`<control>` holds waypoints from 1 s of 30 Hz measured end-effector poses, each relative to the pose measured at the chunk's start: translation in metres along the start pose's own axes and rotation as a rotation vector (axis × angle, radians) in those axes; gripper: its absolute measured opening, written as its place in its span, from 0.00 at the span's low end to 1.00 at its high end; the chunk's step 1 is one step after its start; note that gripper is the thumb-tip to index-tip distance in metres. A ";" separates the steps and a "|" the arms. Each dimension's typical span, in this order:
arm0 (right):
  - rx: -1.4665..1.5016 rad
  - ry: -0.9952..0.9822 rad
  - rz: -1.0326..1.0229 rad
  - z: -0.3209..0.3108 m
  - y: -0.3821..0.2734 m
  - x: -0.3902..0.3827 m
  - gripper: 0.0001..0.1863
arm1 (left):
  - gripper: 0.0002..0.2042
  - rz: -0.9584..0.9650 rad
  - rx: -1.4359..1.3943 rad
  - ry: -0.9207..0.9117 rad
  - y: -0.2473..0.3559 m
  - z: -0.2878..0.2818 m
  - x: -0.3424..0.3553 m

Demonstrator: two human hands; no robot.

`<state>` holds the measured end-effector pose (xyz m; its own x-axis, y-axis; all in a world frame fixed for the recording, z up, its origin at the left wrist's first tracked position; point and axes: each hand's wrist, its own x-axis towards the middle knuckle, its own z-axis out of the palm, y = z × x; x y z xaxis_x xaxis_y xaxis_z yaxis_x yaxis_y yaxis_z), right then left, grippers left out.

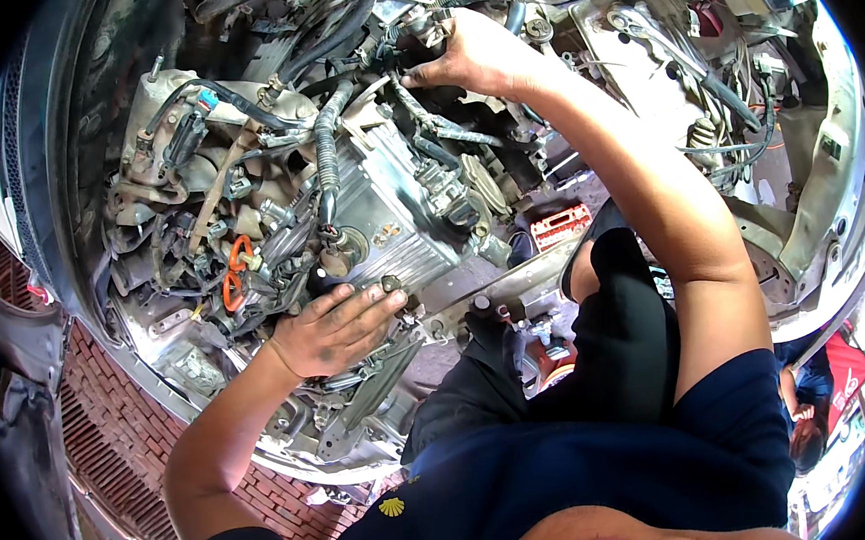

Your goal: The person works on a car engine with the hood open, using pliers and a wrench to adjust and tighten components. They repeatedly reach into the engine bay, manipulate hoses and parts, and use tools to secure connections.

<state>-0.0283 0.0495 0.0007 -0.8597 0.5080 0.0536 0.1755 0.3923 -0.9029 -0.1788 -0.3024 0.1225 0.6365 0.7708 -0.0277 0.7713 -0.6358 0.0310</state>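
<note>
My left hand [342,332] lies with its fingers stretched out against the near end of a ribbed silver metal housing [393,208] in an engine bay. A black corrugated hose [326,157] runs down to a round fitting [351,246] just above those fingers. Farther off, my right hand [473,58] reaches among cables and metal parts at the back of the bay. Its thumb and fingers curl round something there, but its fingertips are partly hidden and what they hold cannot be made out. A wrapped wiring harness [437,124] passes just below the right thumb.
Orange-handled scissors-like loops [237,274] sit among parts at left. A ratchet wrench [662,43] lies at the far right. A red tool tray [560,227] shows below the right arm. Brick paving [110,393] lies outside the bay; another person [808,404] is at lower right.
</note>
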 end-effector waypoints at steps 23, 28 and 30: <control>-0.004 0.229 0.044 0.017 0.000 -0.010 0.21 | 0.11 0.053 0.018 -0.013 -0.005 -0.001 0.001; 0.031 0.238 0.057 0.025 0.003 -0.010 0.21 | 0.11 0.046 0.022 -0.020 -0.003 0.003 -0.004; 0.053 0.261 0.015 0.024 0.003 -0.010 0.21 | 0.11 0.039 0.032 -0.025 -0.003 0.002 -0.004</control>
<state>-0.0303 0.0269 -0.0126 -0.7034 0.6965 0.1418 0.1563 0.3462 -0.9250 -0.1837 -0.3039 0.1206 0.6656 0.7445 -0.0516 0.7455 -0.6665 0.0003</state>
